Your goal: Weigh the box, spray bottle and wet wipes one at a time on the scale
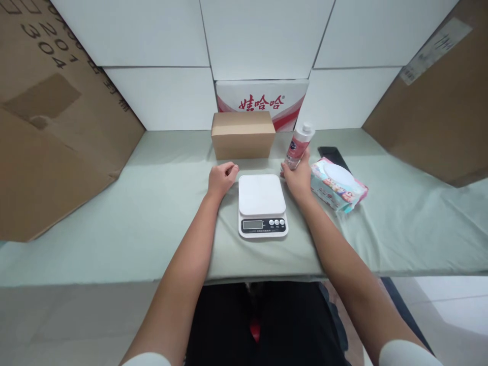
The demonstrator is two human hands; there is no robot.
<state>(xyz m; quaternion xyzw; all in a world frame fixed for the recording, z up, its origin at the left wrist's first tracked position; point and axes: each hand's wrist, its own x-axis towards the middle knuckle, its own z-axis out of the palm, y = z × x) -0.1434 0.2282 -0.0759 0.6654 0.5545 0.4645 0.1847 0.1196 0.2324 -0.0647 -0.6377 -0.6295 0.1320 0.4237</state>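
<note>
Right hand is closed around the lower part of a pink-and-white plastic bottle with a white cap, fingers wrapped on its base. The bottle leans slightly, cap away from the person; whether its bottom touches the pale green table cover cannot be told.

Just inboard of this grip, toward the person's middle, lies a white flat digital kitchen scale with a grey display and three buttons. Its right edge runs close beside the right hand; its platform is bare.

Just outboard of the grip lies a soft pack of wet wipes with a white lid and cartoon print, nearly touching the hand. Beyond the pack, a black flat phone lies near the back wall.

Beyond the grip and inboard, a plain brown cardboard box stands past the far edge of the scale, with a white carton bearing red characters behind it.

Left hand rests on the cover, fingers curled into a loose fist holding nothing, just off the scale's far left corner and near the brown box.

Open surface stretches well to the left of the left hand. Large brown cardboard panels lean along both sides. The near table edge lies well behind both hands, by the forearms.
</note>
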